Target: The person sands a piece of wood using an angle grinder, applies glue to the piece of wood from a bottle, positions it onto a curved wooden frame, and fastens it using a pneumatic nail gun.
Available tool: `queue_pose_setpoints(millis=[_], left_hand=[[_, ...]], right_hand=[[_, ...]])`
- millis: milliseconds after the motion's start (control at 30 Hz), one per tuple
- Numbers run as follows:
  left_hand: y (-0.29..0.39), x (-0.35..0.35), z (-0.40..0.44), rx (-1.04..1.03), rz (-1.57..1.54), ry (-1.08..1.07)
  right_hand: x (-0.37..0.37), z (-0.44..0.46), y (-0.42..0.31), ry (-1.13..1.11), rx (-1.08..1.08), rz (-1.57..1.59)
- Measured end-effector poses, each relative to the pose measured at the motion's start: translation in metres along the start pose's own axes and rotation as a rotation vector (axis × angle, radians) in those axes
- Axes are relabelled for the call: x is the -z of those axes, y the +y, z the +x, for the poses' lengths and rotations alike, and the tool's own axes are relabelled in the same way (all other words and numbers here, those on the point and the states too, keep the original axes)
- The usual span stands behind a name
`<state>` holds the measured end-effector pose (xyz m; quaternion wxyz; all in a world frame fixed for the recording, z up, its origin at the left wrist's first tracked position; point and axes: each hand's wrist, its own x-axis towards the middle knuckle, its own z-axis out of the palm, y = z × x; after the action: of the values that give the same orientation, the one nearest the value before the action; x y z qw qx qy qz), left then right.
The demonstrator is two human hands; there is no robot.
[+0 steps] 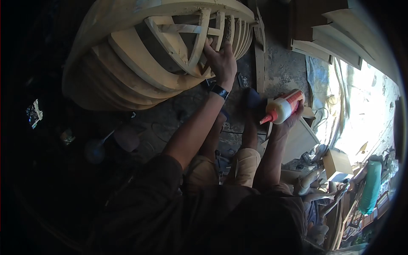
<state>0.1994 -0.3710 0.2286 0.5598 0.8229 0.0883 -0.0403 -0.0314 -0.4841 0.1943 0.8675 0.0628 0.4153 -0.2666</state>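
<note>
A curved wooden frame of ribs, shaped like a small boat hull, fills the upper left. My left hand, with a dark watch on its wrist, reaches up to the ribs. Its fingers straddle a narrow wooden rib and appear to grip it; some fingertips are hidden behind the wood. To the right and apart from the frame, my right hand is wrapped around a glue bottle. The bottle is tilted, with its red nozzle pointing down and left.
Wooden boards stand at the upper right. A pale panel lies below my right hand, and a cardboard box sits farther right. Another person's legs and a green rolled bundle are at the lower right.
</note>
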Motion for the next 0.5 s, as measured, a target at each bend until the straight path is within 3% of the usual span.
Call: queue_pose_setpoints(millis=[133,233,300,367,433,500], left_hand=[[-0.014,-0.027,0.022,0.011,-0.183,0.189],[-0.026,-0.032,0.018,-0.105,-0.624,0.002],[-0.024,-0.03,-0.008,-0.093,-0.467,0.07],[-0.015,-0.015,-0.038,-0.198,-0.183,-0.167],[-0.005,0.0,-0.058,-0.07,-0.21,-0.271],[0.004,0.015,-0.069,-0.071,0.009,-0.432]], right_hand=[[0.022,-0.005,-0.007,0.027,0.021,-0.001],[0.017,-0.016,-0.009,-0.024,-0.033,0.056],[0.003,-0.013,-0.012,-0.059,0.063,0.045],[-0.031,-0.019,-0.016,-0.077,0.148,-0.007],[-0.059,-0.021,-0.031,-0.162,0.304,-0.171],[-0.114,-0.032,-0.035,-0.195,0.654,-0.506]])
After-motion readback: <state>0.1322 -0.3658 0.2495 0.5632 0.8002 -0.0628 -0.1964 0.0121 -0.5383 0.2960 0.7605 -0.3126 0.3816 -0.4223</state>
